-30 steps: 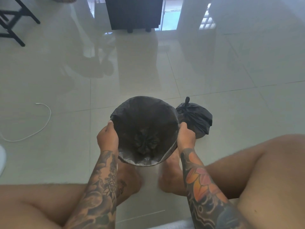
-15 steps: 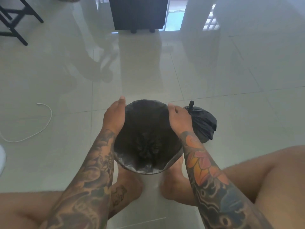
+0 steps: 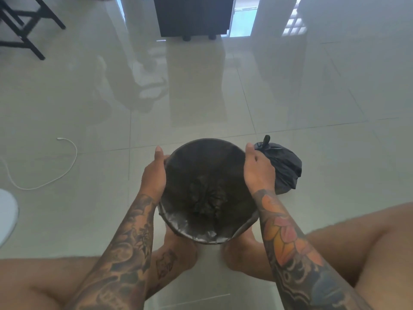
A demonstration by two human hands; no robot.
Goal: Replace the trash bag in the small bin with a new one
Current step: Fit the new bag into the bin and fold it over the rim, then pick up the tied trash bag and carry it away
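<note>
This looks like a room in a home. The glossy, pale grey-beige tiled floor [image 3: 290, 90] is polished enough to mirror the room, with thin grout lines between large square tiles. A thin white charging cable [image 3: 67, 166] lies loose on the tiles at the left. At the far edge stands a black box-shaped cabinet on short round feet [image 3: 194, 16], with daylight coming through an opening just beside it. The black angled legs of a piece of furniture [image 3: 24, 25] show at the upper left, and a window grille is reflected in the floor at the upper right. The person sits barefoot with bare legs.
</note>
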